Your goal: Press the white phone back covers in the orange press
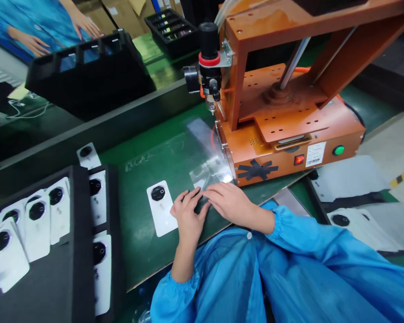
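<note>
My left hand (pixel 187 214) rests on the green mat (pixel 144 251), fingers stretched out, beside a white phone back cover with a round black camera ring (pixel 160 208). My right hand (pixel 227 201) lies next to it, fingers flat on a clear plastic film (pixel 202 150) that stretches up toward the orange machine. Fingertips of both hands meet over the film's near end. Neither hand grips anything that I can see.
An orange press machine (pixel 289 125) with a green button (pixel 338 150) and red switch (pixel 299 159) stands at right. Black trays (pixel 77 251) at left hold several white covers. More covers lie at lower right (pixel 363 220). Another person's hands (pixel 84 22) work behind a black tray (pixel 87 67).
</note>
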{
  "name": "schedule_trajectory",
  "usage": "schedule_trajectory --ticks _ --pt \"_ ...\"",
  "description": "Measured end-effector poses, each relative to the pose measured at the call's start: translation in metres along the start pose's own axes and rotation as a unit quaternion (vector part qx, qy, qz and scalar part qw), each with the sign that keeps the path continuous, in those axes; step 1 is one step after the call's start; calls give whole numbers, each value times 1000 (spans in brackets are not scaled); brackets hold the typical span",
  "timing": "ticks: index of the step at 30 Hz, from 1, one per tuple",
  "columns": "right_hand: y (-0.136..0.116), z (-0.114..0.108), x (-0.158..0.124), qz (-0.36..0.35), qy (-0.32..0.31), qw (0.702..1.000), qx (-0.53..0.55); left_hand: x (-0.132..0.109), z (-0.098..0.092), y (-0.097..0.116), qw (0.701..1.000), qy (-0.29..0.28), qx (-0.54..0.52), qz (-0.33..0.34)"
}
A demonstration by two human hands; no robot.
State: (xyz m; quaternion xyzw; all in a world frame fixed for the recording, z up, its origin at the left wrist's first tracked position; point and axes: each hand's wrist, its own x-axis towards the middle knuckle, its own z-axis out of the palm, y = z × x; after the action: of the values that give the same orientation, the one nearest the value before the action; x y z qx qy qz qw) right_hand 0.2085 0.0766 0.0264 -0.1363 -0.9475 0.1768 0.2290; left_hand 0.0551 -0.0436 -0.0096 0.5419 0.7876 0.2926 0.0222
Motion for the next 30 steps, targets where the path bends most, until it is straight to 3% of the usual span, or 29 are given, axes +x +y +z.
schedule_trajectory --ticks 3,7,15,21,25,30 --pt "7 12 16 -6 -40 998 -38 0 -1 2 999 15 -25 -23" --pt "13 21 15 -4 -48 997 -65 2 0 5 998 36 -44 -41" --pt "4 2 18 -129 -94 977 -144 3 5 3 998 45 -28 -34" --pt "4 -1 14 -127 -88 973 -174 1 -2 3 1000 3 17 2" --pt "-4 -21 -11 -88 -11 986 -140 -1 -10 12 994 -76 64 40" --pt "-24 -51 -40 -22 161 987 -1 4 -21 26 993 -94 60 47"
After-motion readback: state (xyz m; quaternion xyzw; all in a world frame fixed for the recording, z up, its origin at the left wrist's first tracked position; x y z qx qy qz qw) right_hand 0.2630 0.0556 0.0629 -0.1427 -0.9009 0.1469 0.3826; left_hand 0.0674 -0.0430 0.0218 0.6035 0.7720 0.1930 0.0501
